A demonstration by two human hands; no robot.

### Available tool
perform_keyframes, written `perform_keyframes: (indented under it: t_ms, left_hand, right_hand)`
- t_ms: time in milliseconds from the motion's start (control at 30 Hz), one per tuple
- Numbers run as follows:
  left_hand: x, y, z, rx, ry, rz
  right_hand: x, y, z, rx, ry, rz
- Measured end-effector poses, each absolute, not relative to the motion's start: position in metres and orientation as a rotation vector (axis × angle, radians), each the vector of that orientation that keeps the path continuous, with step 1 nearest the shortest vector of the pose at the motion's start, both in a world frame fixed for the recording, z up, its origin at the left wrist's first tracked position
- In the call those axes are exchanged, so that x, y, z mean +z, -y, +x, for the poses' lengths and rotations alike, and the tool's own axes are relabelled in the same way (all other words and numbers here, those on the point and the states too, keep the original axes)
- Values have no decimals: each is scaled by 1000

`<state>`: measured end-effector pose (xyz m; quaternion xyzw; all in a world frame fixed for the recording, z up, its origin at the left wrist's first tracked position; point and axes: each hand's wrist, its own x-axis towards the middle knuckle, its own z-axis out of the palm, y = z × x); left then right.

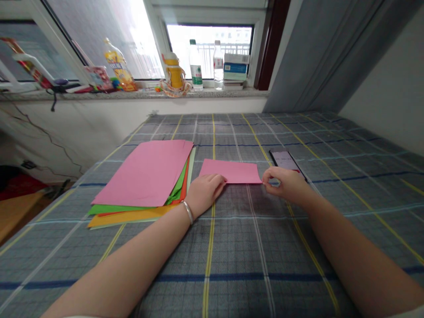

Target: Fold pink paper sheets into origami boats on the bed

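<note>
Head view: left hand point(206, 193) lies flat with its grip open, pressing the pink paper sheet point(230, 171) to the plaid bedsheet point(331, 229), while right hand point(286, 185) pinches the sheet's near right corner.

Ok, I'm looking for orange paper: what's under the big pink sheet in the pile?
Under the large pink sheet lie a green sheet, an orange sheet and a yellow-orange sheet, showing only along their edges. The pink sheet covers the rest, so their middles can't be seen.
</note>
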<state>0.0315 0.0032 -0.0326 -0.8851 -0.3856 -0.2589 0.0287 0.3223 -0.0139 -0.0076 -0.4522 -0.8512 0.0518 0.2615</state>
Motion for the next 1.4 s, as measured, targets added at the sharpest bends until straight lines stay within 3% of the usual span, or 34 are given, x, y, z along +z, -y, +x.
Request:
perform_keyframes:
  t_ms: [333, 467, 833, 1400]
  left_hand:
    - [-34, -4, 36, -949, 889, -2726]
    - [-34, -2, 37, -855, 829, -2720]
    - [-31, 0, 43, -659, 585, -2731]
    - [-26, 3, 43, -578, 594, -2696]
  right_hand:
    - [-2, 26, 293, -96, 2260, -1011]
    - [-7, 35, 272, -85, 2561, -1050]
    - [-25, 39, 241, -276, 2564, -1195]
    - [-19, 39, 244, -127, 2521, -1340]
